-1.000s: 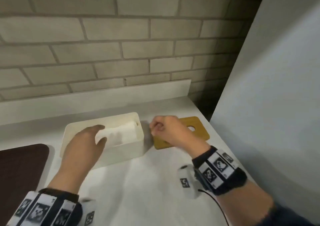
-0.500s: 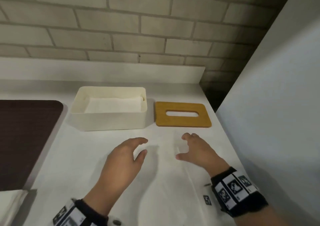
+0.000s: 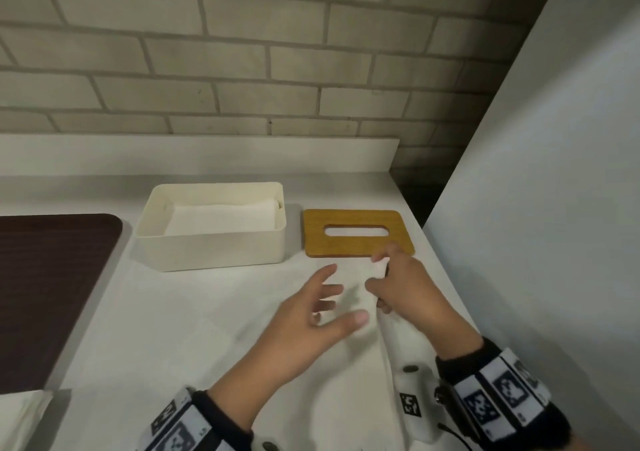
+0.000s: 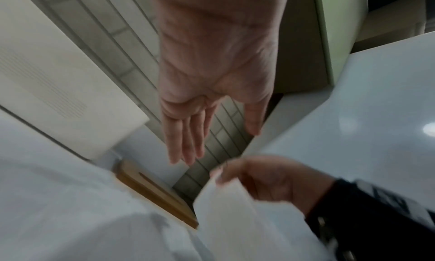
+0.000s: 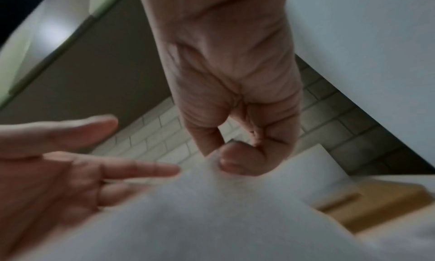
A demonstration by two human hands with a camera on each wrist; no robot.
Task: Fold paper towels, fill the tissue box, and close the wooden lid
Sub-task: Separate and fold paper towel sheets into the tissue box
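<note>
A cream tissue box stands open at the back of the table with folded paper towels lying inside. The wooden lid with its slot lies flat just right of the box. In front of the lid a white paper towel is spread on the table. My right hand pinches the towel's far edge between thumb and forefinger and holds it raised off the table. My left hand hovers beside it, fingers straight and spread, holding nothing.
A dark brown mat covers the table's left side. A stack of white towels shows at the bottom left corner. A brick wall with a low white ledge runs behind; a tall pale panel borders the right.
Both hands came back from the box and lid to the near table. The right hand has taken hold of the towel's edge and lifted it; the left hand moved right toward it.
</note>
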